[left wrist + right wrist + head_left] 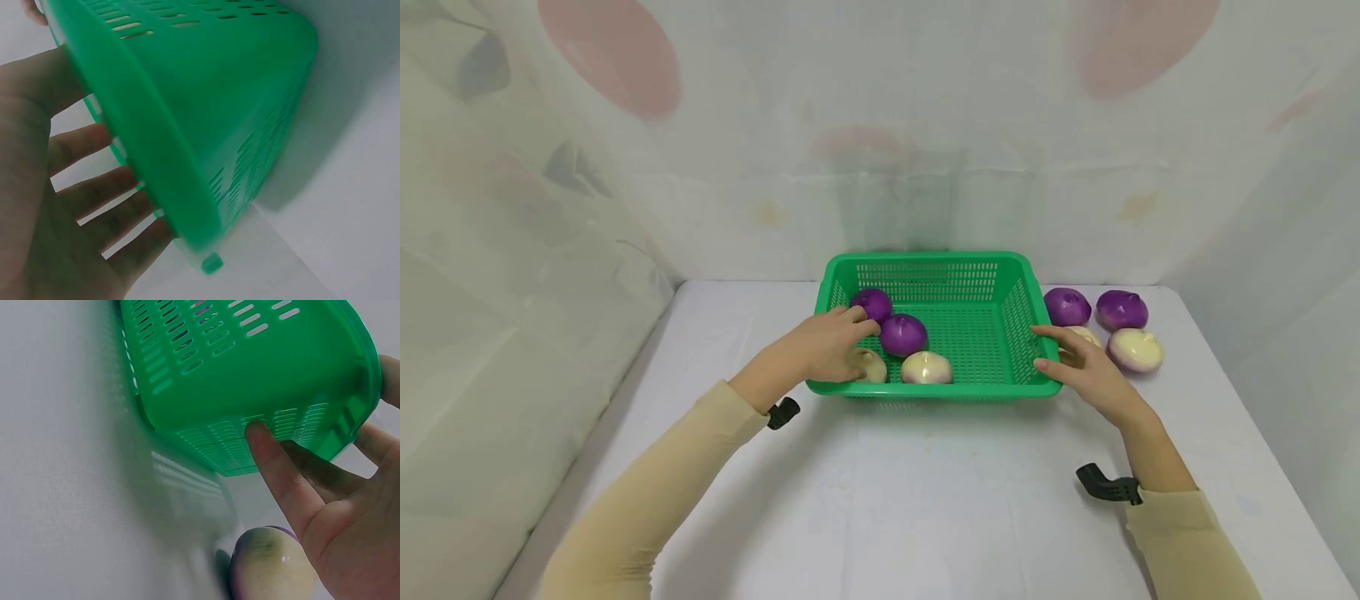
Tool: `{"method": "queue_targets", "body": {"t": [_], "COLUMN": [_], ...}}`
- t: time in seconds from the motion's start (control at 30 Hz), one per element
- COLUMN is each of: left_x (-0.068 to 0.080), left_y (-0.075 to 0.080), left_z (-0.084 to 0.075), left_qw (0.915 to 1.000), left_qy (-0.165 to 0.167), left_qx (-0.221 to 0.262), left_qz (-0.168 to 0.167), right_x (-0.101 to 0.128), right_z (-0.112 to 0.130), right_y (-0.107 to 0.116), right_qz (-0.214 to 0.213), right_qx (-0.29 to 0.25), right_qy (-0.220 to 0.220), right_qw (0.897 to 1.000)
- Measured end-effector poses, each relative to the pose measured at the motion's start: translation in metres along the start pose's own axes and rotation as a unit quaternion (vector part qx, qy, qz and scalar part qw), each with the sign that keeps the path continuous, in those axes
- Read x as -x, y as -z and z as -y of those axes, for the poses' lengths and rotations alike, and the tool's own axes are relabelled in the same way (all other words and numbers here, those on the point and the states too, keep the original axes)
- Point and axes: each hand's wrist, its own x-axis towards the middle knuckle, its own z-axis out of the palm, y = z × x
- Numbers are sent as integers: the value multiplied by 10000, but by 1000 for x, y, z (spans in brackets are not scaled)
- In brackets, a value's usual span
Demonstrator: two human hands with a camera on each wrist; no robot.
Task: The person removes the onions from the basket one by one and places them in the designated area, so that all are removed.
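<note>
At the middle of a white table [925, 500], near its far edge: a green perforated basket [970, 287], steadied from both sides. Inside, toward its left half, two purple onions [903, 334] and two pale ones [927, 367]. Left hand [823, 346] over the left rim, reaching in with straight, spread fingers [94, 187] beside the nearest pale onion, gripping nothing. Right hand [1086, 371] against the right wall, likewise flat, fingertip [259, 434] pressed to the slotted plastic, thumb over the rim. Just beyond that wall, on the table: two more purple onions [1067, 306] and a pale one [1135, 349], with another pale one [272, 565] partly hidden under the right palm. Possible trouble: an uneven push from either flat hand sliding the light basket sideways, knocking the outside onions toward the table's right edge; round onions inside likely to roll on any tilt.
</note>
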Motion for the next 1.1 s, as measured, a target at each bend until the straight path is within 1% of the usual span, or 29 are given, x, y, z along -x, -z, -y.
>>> {"method": "queue_targets", "body": {"t": [0.17,0.27,0.5,0.6,0.73,0.87,1.1], "left_x": [-6,-8,-17,-21,-24,-25,-27], "left_y": [-1,-2,-8,-10,-15,-18,-20], "left_z": [-1,-1,-2,-2,-2,-4,-4], "left_qw": [9999,9999,9989,9985,9974,9963,9950], "left_qy": [-70,-40,-7,65,155,163,198], "left_qx": [9,-41,-75,-134,-24,165,277], "left_qz": [121,155,465,521,698,833,941], "right_x": [0,1,0,0,1,1,1], "right_z": [1,1,2,1,1,2,3], "right_y": [0,-1,0,0,0,0,0], "right_qz": [51,58,39,42,60,51,56], "right_qx": [-23,-21,-1,-3,-14,-9,-13], "right_qy": [-62,-71,-60,-72,-77,-81,-77], "right_qw": [10000,10000,10000,10000,10000,10000,10000]}}
